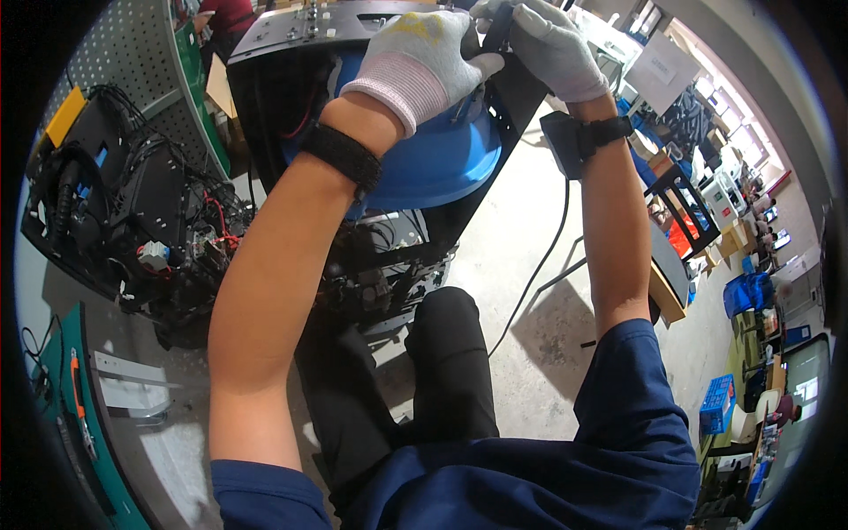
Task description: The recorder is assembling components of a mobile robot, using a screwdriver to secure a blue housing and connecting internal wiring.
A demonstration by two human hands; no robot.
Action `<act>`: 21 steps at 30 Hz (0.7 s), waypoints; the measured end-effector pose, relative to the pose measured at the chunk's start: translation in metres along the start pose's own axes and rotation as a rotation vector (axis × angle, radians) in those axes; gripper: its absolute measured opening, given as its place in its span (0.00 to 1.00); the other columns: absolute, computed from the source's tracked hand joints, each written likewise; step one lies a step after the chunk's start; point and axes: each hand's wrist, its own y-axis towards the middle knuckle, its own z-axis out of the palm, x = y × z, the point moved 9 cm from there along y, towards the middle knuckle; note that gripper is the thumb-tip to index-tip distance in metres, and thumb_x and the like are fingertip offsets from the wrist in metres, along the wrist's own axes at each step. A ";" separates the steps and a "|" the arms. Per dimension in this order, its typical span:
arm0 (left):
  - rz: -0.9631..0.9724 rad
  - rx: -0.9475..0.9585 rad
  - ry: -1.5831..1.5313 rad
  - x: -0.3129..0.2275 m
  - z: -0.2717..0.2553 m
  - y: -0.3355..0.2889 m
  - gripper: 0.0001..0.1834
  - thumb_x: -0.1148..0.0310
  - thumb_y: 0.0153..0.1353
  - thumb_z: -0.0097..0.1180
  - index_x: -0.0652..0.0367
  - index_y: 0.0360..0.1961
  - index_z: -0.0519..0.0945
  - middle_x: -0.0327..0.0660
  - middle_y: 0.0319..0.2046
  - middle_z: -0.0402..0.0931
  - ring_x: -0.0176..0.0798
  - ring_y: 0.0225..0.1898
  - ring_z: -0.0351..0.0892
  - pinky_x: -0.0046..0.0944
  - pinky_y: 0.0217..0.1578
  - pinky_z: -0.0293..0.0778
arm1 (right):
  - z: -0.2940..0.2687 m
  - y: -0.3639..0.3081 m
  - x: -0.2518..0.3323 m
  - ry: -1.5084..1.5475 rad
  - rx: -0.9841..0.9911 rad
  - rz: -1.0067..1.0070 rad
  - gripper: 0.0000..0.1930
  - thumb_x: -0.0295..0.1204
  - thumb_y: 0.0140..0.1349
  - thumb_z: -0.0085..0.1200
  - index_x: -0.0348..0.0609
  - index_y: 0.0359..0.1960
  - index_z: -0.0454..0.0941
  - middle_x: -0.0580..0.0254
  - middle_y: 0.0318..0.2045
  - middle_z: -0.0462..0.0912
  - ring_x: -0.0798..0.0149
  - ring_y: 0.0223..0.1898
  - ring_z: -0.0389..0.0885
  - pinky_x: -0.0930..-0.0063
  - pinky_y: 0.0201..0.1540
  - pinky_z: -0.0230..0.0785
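Both hands wear light grey knit gloves and meet at the top of a black machine housing (521, 88). My right hand (555, 51) is closed around a small dark part (498, 28), whose exact kind I cannot make out. Close beside it, my left hand (428, 55) has its fingers curled and its thumb pointing toward that part. What the left fingers grip is hidden behind the glove. Below the hands a round blue tub (442, 168) sits inside the housing. Screws and small fittings (311, 26) stand on the housing's top plate (358, 25).
To the left is an opened black machine with loose wiring (168, 203), beside a perforated panel (124, 53). A teal cart (75, 424) carries tools at lower left. A black cable (539, 283) crosses the floor. At right are a blue crate (717, 405) and a dark chair (685, 212).
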 end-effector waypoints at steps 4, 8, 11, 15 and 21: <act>-0.035 -0.015 0.001 -0.002 -0.002 -0.001 0.27 0.42 0.63 0.64 0.57 0.45 0.87 0.48 0.38 0.88 0.47 0.39 0.89 0.44 0.45 0.84 | -0.009 0.003 -0.003 -0.018 -0.036 -0.028 0.22 0.44 0.71 0.57 0.36 0.54 0.79 0.54 0.47 0.85 0.60 0.49 0.84 0.65 0.55 0.75; -0.035 -0.040 0.037 -0.002 -0.002 -0.003 0.27 0.43 0.63 0.64 0.57 0.47 0.87 0.48 0.38 0.88 0.47 0.38 0.89 0.44 0.45 0.84 | -0.019 0.000 -0.008 -0.077 -0.104 -0.005 0.25 0.45 0.70 0.58 0.36 0.59 0.78 0.53 0.50 0.85 0.59 0.51 0.84 0.64 0.56 0.75; -0.019 -0.006 0.022 0.004 0.001 -0.002 0.28 0.41 0.63 0.64 0.57 0.47 0.87 0.48 0.38 0.88 0.48 0.38 0.89 0.44 0.44 0.84 | -0.019 -0.002 -0.009 -0.090 -0.092 0.022 0.26 0.44 0.70 0.58 0.36 0.61 0.77 0.53 0.51 0.85 0.59 0.51 0.84 0.64 0.57 0.75; -0.041 0.033 0.002 0.007 0.006 0.000 0.31 0.38 0.62 0.62 0.58 0.46 0.88 0.49 0.36 0.88 0.48 0.38 0.89 0.43 0.43 0.85 | -0.014 -0.001 -0.006 -0.011 -0.068 -0.030 0.24 0.44 0.71 0.57 0.36 0.59 0.78 0.54 0.50 0.85 0.60 0.52 0.83 0.65 0.55 0.76; -0.036 0.044 0.023 0.006 0.005 0.000 0.32 0.37 0.62 0.62 0.58 0.47 0.87 0.49 0.37 0.88 0.48 0.38 0.89 0.44 0.44 0.84 | -0.006 0.003 0.002 -0.059 -0.057 -0.112 0.18 0.42 0.73 0.57 0.38 0.52 0.80 0.55 0.48 0.85 0.62 0.47 0.84 0.67 0.52 0.76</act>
